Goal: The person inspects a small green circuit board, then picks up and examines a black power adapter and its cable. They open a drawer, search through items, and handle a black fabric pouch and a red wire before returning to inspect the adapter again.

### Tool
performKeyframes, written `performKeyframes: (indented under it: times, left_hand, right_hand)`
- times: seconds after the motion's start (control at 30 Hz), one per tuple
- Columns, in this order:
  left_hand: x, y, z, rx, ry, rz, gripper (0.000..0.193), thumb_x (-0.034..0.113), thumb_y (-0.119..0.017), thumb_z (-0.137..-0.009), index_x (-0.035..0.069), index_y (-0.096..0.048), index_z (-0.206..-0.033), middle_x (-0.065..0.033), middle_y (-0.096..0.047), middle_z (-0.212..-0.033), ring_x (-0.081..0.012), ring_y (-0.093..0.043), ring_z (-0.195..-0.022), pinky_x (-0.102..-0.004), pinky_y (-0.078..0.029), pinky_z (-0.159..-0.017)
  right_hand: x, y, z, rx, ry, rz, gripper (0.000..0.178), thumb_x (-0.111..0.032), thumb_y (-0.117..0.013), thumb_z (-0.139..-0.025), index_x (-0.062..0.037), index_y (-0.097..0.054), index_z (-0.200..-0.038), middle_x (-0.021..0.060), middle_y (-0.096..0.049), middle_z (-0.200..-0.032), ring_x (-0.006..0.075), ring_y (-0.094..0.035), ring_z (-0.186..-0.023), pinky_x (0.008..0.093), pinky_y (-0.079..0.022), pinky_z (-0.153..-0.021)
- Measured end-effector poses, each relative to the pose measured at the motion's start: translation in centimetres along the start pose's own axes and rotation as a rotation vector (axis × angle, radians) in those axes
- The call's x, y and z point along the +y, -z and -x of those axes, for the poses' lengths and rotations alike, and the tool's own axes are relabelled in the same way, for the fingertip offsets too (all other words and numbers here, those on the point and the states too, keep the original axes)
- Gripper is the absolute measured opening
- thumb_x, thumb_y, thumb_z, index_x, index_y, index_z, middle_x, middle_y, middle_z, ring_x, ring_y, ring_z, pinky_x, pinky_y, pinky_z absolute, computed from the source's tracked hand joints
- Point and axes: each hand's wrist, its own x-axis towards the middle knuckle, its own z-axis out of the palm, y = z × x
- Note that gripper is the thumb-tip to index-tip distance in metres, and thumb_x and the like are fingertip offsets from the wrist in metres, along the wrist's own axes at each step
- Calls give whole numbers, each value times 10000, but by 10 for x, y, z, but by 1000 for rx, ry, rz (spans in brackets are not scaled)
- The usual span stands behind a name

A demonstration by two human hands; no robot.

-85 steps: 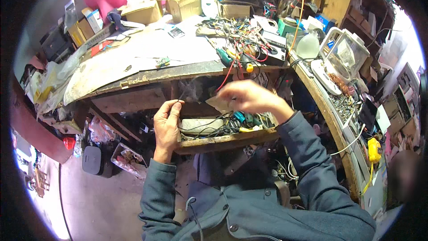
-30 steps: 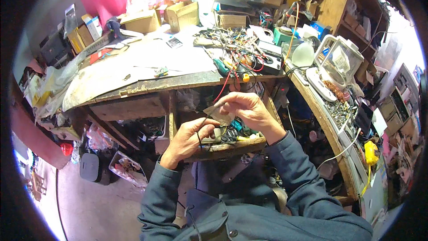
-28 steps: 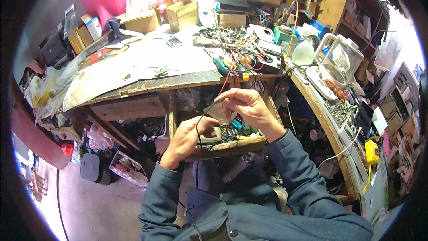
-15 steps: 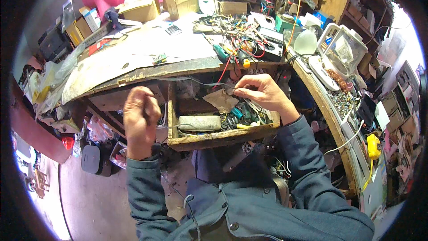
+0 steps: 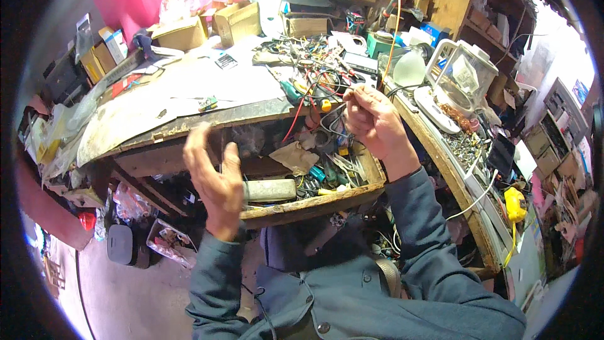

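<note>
My right hand [image 5: 377,127] is raised over the right side of the open wooden drawer [image 5: 327,200], with thumb and fingers pinched together. From that pinch a thin grey wire [image 5: 324,127] curves down and left toward the drawer. Over the drawer's left corner, my left hand [image 5: 217,182] is slightly blurred, its thumb and fingers apart and nothing visibly held. Inside the drawer lie a long pale grey case [image 5: 270,190], a crumpled brown paper piece [image 5: 294,158], a teal-handled tool [image 5: 317,174] and several small tools and wires.
White sheets [image 5: 189,82] cover the bench's left side, with a small circuit board [image 5: 207,104] near its edge. A tangle of leads [image 5: 314,66] fills the back. To the right stand a clear plastic container [image 5: 469,75] and a yellow tool [image 5: 515,205]. A bin [image 5: 171,243] stands on the floor.
My right hand has risen, its pinch turned upward, and the wire now hangs in a loop. My left hand has opened from a closed pose and moved slightly right. The view has shifted.
</note>
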Motion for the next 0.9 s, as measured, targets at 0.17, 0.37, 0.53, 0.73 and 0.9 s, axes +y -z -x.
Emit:
performKeyframes:
  times: [0.17, 0.37, 0.53, 0.73, 0.9]
  left_hand:
    - [39, -7, 31, -827, 305, 645, 350, 137, -721, -908, -9, -652, -1219, -140, -713, -1049, -222, -674, -985, -353, -520, -909]
    - [51, -30, 59, -912, 491, 828, 222, 144, -658, -970, -7, -679, -1132, -94, -699, -932, -165, -646, -855, -320, -513, -803]
    - [27, 38, 51, -871, 577, 824, 216, 158, -571, -1046, -15, -698, -1066, 2, -619, -812, -92, -569, -771, -259, -455, -694]
    - [-23, 102, 30, -496, 972, 1227, 192, 180, -550, -1042, 3, -618, -1015, 46, -440, -601, -43, -366, -489, -222, -268, -435]
    - [-2, 96, 20, -607, 1044, 1044, 213, 193, -550, -1050, -7, -623, -1062, 51, -429, -611, -35, -351, -482, -214, -259, -420]
  right_hand:
    - [11, -33, -2, -54, -73, -189, 256, -269, -511, -1055, -34, -609, -1073, -59, -362, -695, 73, -331, -596, 246, -283, -539]
    - [38, -63, -4, -90, -126, -314, 240, -270, -536, -1054, -46, -619, -1075, -50, -413, -682, 75, -329, -575, 242, -280, -535]
    - [46, -29, -12, 4, -106, 159, 194, -243, -593, -1028, -55, -642, -1026, -45, -497, -704, 31, -352, -537, 201, -257, -464]
    - [71, 34, -1, -37, -34, 1150, 244, -241, -629, -961, -2, -661, -999, 67, -644, -729, 169, -591, -622, 325, -485, -595]
    - [65, -16, 12, -180, 392, 1601, 659, -220, -754, -839, -100, -482, -1427, 232, -518, -1369, 404, -548, -1228, 440, -480, -1043]
